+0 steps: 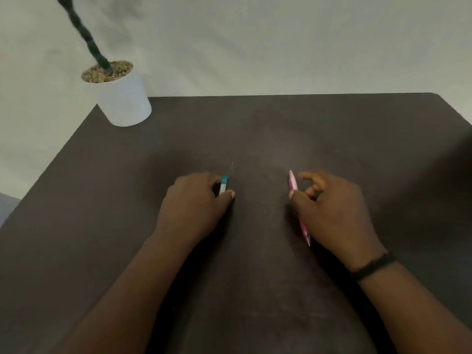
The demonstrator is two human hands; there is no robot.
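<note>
— What is the biggest thing here?
— One dark brown flat table (332, 139), spreading from 3 round to 9 o'clock, with a pale grey wall (281, 42) behind it at 12.

— What stands on it?
— One white cylindrical pot (125, 103) on the far corner at 10 o'clock, well apart from the hands. It is topped with brown pebbles (107, 71), and one dark twisted stem (84, 34) rises from them toward 11.

— And the hands?
— Two, near the middle and apart, with a strip of tabletop between them. The left hand (194, 203), on the 9 o'clock side, has its fingers curled round a small teal rectangular case (224, 183), with the thumb at the case's near end. The right hand (337, 208), on the 3 o'clock side, holds a slim pink plastic pen (293, 181) under its thumb, the fingers loosely bent. One black woven wristband (373, 265) circles the right wrist.

— Does anything hide those two things?
— The left hand's fingers cover the case's left side. The right hand covers the pen's middle, and its ends poke out at 12 and 6.

— Anything smaller?
— One thin pale sliver (232, 165) lies on the table at 12 o'clock of the case, near it but apart. I cannot tell what it is.

— The tally?
— One table, one pot, one stem, two hands, one pen, one case, one wristband and one sliver.
</note>
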